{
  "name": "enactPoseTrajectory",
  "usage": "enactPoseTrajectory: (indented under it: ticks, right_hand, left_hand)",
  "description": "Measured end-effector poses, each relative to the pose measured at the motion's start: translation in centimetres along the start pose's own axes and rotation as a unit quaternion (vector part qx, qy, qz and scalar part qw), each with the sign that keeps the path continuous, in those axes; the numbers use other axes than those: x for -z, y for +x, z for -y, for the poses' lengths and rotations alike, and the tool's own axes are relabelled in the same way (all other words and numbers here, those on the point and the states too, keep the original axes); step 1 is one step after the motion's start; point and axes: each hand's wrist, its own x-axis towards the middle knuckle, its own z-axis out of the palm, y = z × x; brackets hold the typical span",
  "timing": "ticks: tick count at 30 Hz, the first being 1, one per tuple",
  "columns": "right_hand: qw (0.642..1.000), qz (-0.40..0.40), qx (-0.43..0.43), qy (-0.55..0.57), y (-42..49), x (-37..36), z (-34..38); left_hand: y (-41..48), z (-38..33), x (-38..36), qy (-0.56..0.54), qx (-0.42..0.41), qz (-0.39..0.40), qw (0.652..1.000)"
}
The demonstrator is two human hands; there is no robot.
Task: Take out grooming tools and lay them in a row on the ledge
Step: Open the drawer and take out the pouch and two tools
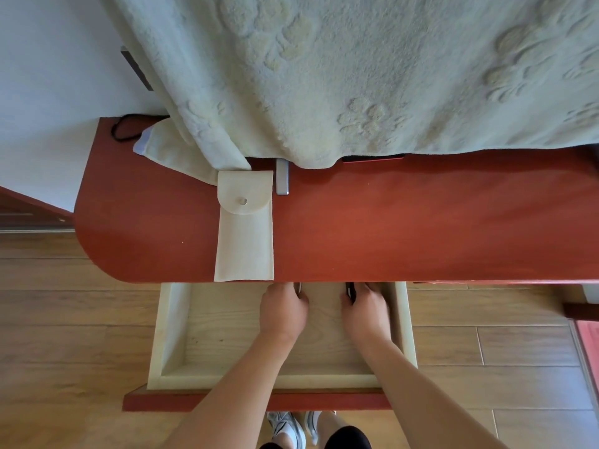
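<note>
Both arms stretch into the drawer (pixel 168 319), lower centre; left hand (pixel 283 309) curls round a silver tool (pixel 299 288), right hand (pixel 364 311) round a dark tool (pixel 350 291).

Honestly, nothing readable here. I can't make out any lettering, brand or number on the cream pouch (pixel 243 234), and the silver tool (pixel 298 287) in my left hand (pixel 282 307) and the dark tool (pixel 349 291) in my right hand (pixel 364 307) show too little to tell.
</note>
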Motion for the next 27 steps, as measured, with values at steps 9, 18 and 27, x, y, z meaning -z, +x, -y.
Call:
enactPoseTrajectory:
  ticks: [9,18,27]
  right_hand:
    - [1.000,0.013,0.021,-0.012,-2.1,0.7,0.7]
    - [0.998,0.020,0.016,-0.062,-5.6,2.1,1.8]
    - [0.996,-0.028,0.043,-0.071,-10.4,3.7,3.5]
  left_hand:
    - [-2.3,-0.1,2.2,-0.020,0.023,0.030,0.999]
    - [-5.6,-0.9,6.0,0.001,0.016,0.066,0.998]
    - [-9.0,-0.4,10.0,0.008,-0.028,0.055,0.998]
